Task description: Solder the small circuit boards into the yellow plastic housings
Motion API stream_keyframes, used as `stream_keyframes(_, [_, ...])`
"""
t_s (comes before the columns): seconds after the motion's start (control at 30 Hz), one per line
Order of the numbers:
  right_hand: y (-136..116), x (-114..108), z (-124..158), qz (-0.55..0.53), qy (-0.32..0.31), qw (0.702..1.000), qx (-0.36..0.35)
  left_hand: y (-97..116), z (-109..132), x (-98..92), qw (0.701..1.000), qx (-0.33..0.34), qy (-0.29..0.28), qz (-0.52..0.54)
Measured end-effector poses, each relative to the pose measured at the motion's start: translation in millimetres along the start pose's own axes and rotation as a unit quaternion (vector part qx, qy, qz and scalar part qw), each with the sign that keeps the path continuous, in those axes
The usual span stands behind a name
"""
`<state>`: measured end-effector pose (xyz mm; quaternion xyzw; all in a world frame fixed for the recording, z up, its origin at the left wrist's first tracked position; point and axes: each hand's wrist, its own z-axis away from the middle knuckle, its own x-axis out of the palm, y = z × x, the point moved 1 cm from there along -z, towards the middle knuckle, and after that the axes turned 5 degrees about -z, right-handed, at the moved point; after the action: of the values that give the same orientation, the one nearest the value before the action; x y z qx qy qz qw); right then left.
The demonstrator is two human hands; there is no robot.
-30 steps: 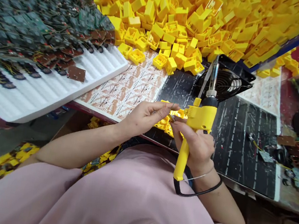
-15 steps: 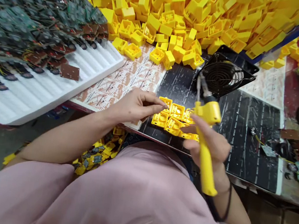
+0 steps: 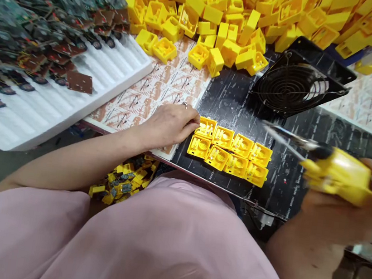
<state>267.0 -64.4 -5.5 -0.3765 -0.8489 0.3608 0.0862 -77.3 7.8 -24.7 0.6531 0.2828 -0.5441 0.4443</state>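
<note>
Yellow plastic housings (image 3: 228, 153) on black mat (image 3: 226, 94), foam tray (image 3: 38, 117) nearby

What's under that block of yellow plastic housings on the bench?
The eight yellow plastic housings rest on a black mat; the patch of mat beneath them is covered, so anything lying there can't be seen.

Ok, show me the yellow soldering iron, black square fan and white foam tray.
Yellow plastic-handled soldering iron (image 3: 339, 175): head view, on the handle.
Square black fan with wire guard (image 3: 292, 87): head view, on the guard.
White ridged foam tray (image 3: 55, 115): head view, on a bare ridge.
</note>
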Motion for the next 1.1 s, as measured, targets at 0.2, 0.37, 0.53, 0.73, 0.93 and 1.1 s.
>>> stream_keyframes(0.2, [-24.6,26.1,21.6,-0.050,-0.084,0.989,-0.110,10.9,-5.6,-13.4,0.996,-0.062,-0.042,-0.044])
stream_keyframes(0.37, [-15.3,18.7,24.9,-0.066,-0.083,0.988,-0.115,16.1,-15.5,-16.4,0.994,-0.059,-0.066,-0.068])
stream_keyframes(0.53, [-7.4,14.7,27.9,-0.055,-0.058,0.987,-0.136,8.0,-44.7,-20.1,0.992,-0.052,-0.093,-0.067])
stream_keyframes(0.73, [-4.9,6.2,29.4,-0.040,-0.081,0.990,-0.106,6.3,-47.6,-28.3,0.992,0.013,-0.123,-0.026])
stream_keyframes(0.93, [-4.1,7.3,31.4,-0.046,-0.106,0.988,-0.104,-25.9,-32.7,-25.8,0.977,0.008,-0.146,0.158])
stream_keyframes(1.1, [-8.4,6.7,33.5,-0.023,-0.144,0.985,-0.095,-45.3,-25.5,-11.4,0.935,-0.026,-0.126,0.329])
